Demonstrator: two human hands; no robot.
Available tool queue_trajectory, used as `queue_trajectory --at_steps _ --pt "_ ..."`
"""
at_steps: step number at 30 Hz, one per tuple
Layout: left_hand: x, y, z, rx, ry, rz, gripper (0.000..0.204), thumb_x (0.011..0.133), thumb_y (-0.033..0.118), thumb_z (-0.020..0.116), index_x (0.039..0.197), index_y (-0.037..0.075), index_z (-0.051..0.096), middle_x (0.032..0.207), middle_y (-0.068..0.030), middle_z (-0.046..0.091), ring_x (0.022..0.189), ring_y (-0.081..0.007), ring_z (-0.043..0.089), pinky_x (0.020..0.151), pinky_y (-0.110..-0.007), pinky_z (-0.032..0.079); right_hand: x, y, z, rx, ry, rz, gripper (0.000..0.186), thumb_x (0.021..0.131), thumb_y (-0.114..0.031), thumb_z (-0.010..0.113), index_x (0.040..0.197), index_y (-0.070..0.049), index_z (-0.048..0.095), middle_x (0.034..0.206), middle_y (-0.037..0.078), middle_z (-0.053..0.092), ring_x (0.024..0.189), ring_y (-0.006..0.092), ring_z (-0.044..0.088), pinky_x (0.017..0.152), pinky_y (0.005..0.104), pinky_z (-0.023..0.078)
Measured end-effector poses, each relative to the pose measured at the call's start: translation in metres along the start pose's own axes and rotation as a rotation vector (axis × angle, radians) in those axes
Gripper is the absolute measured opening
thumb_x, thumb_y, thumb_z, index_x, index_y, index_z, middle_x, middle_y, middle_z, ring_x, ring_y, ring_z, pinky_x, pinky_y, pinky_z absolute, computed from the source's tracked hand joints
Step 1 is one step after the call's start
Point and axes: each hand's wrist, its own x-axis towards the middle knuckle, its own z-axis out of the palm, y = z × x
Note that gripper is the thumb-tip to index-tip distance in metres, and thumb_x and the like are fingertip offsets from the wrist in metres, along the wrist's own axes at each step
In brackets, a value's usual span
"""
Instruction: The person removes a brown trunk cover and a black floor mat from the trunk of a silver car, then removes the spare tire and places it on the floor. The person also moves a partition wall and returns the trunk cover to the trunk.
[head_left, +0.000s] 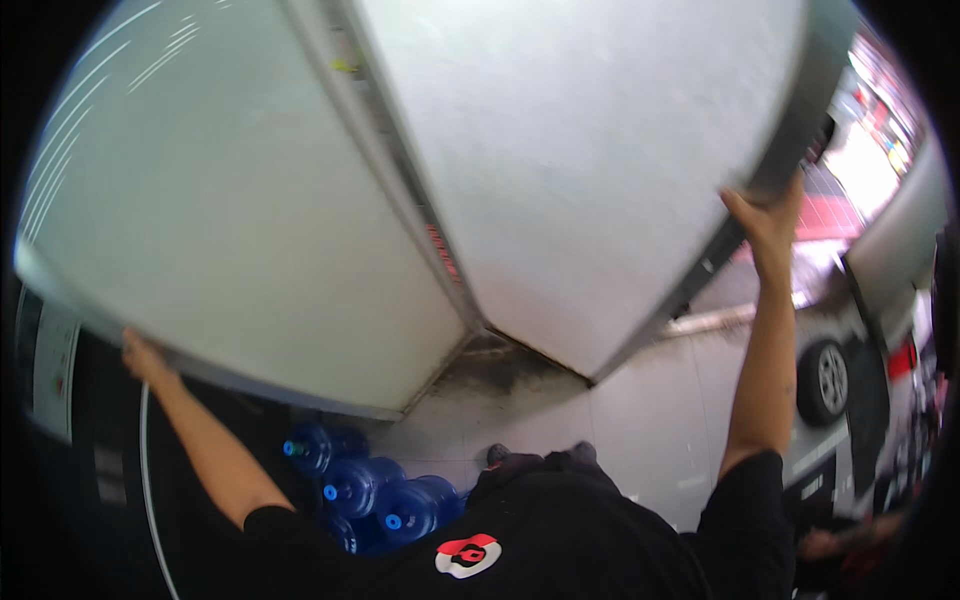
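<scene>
My left hand point(145, 355) grips the lower left edge of a large pale panel point(230, 220), its fingers partly hidden at the rim. My right hand point(762, 220) holds the dark outer edge of a second large white panel point(590, 170), thumb on its face and other fingers mostly behind it. The two panels stand at an angle to each other and meet along a metal strip in the middle, their bottom corners low near the tiled floor point(520, 410).
Several blue water jugs point(415, 510) lie at my lower left beside a dark surface. A wheel point(822, 382) stands at the right. Another person's arm point(850, 535) shows at the lower right. A bright opening point(830, 190) with red flooring lies beyond the right panel.
</scene>
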Motion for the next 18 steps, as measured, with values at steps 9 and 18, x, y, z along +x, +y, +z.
queue_trajectory --at_steps 9,18 --pt "-0.002 -0.025 0.027 0.079 -0.019 0.048 0.067 0.102 0.050 0.061 0.122 -0.014 0.065 0.123 -0.0253 0.068 0.107 -0.0340 0.068 0.095 -0.046 0.055 0.027 0.071 -0.048 -0.079 0.023 0.125 0.105 0.067 -0.008 0.084 0.156 -0.004 0.029 0.117 0.015 0.068 0.102 0.0221 0.069 0.092 0.0364 0.056" --pt "-0.029 -0.019 0.029 -0.071 0.002 0.069 0.077 0.103 0.056 0.056 0.138 -0.013 0.056 0.140 -0.0263 0.061 0.126 -0.0385 0.062 0.108 -0.047 0.050 0.053 0.090 -0.070 -0.356 0.054 0.207 0.112 0.064 -0.017 0.084 0.160 -0.007 0.027 0.148 0.024 0.052 0.133 0.0385 0.057 0.112 0.0420 0.048"
